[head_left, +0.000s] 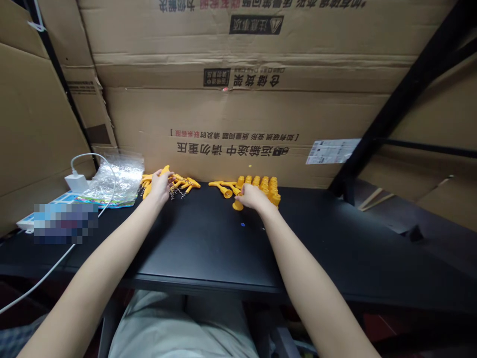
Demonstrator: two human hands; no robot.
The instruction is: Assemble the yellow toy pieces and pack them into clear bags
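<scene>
My left hand [160, 188] is closed on a curved yellow plastic piece [165, 169], its tip showing above the fingers. Under and around that hand lies a pile of slim yellow stem-like pieces [192, 184] with thin coiled wires. My right hand [255, 197] pinches a yellow cup-shaped piece [237, 205], its flared rim downward; whether it touches the table cannot be made out. Just behind my right fingers, several yellow cups [264, 184] stand in close rows, partly hidden by the hand. A yellow stem with a flared end [225, 192] lies to their left.
Cardboard [231, 114] walls in the back of the black table [208, 248]. At left are a clear plastic bag [121, 174], a white charger [77, 183] with its cable, and a power strip [26, 223]. A small blue disc [243, 224] lies near my right hand.
</scene>
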